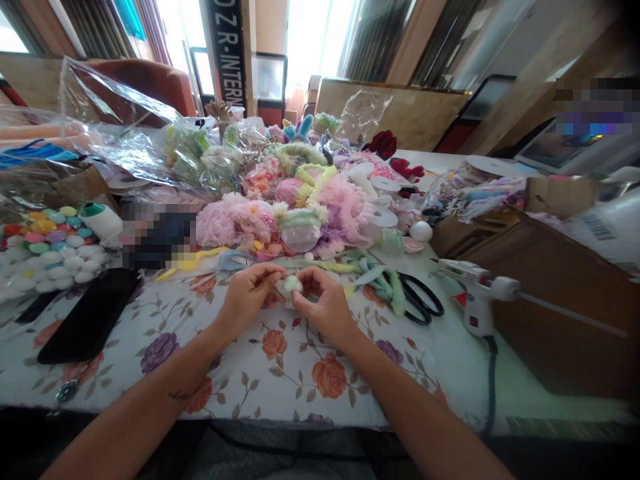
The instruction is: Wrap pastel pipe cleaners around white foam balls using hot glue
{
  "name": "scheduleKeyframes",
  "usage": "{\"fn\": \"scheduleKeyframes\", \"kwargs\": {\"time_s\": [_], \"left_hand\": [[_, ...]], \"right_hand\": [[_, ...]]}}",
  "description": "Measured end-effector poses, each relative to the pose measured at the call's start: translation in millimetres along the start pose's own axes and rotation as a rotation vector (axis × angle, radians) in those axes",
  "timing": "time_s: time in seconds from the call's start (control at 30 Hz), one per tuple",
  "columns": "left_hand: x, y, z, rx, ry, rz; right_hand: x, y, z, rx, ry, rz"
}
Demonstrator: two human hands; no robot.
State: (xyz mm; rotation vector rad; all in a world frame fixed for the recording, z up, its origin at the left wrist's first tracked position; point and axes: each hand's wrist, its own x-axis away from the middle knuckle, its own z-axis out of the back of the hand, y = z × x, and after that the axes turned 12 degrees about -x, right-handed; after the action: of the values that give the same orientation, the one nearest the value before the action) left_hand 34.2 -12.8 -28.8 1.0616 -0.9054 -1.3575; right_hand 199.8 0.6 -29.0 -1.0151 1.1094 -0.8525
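Between my two hands is a small, pale green and white fluffy piece (290,285), its exact kind too small to make out. My left hand (250,293) pinches it from the left, thumb and fingertips together. From the other side my right hand (323,300) grips it with thumb and bent fingers. Both hands are just above the flowered tablecloth (225,380). Pale green and blue fuzzy strips (383,280) lie to the right of my right hand, partly over black-handled scissors (425,300). A yellow fuzzy strip (195,257) lies beyond my left hand.
A white glue gun (475,293) with a glue stick stands by a large cardboard box (565,307) at right. A black phone (93,317) and colourful pompoms (50,233) are at left. Pink fluffy trims (225,223) and plastic-wrapped materials pile up behind my hands.
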Motion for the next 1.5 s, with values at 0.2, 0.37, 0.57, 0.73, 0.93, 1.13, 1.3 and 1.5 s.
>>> {"fn": "scheduleKeyframes", "kwargs": {"time_s": [0.2,0.37,0.57,0.73,0.93,1.13,1.3,1.5], "left_hand": [[-3.4,4.8,8.6,0.118,0.414,-0.068],[3.7,7.7,-0.8,0.149,0.029,0.027],[7.4,10.3,-9.6,0.361,-0.166,0.051],[6.7,11.4,-6.3,0.351,-0.095,0.108],[2.8,6.0,-1.8,0.514,-0.113,0.239],[3.5,5.2,-0.8,0.641,-0.260,0.297],[3.4,3.8,-2.3,0.736,-0.247,0.358],[-2.2,3.4,0.0,0.780,-0.102,0.446]], "right_hand": [[-1.0,5.1,0.4,-0.029,0.151,0.043],[0.6,5.3,-0.3,0.053,0.194,0.203],[3.9,6.0,-0.7,0.136,0.136,0.329],[5.0,5.6,-2.5,0.231,0.104,0.407],[6.9,-2.1,3.1,0.126,0.208,0.378],[8.4,-4.3,0.0,0.077,0.170,0.439],[4.6,-2.3,-1.7,-0.134,0.081,0.208],[-3.1,3.5,9.6,-0.100,0.028,0.057]]}}
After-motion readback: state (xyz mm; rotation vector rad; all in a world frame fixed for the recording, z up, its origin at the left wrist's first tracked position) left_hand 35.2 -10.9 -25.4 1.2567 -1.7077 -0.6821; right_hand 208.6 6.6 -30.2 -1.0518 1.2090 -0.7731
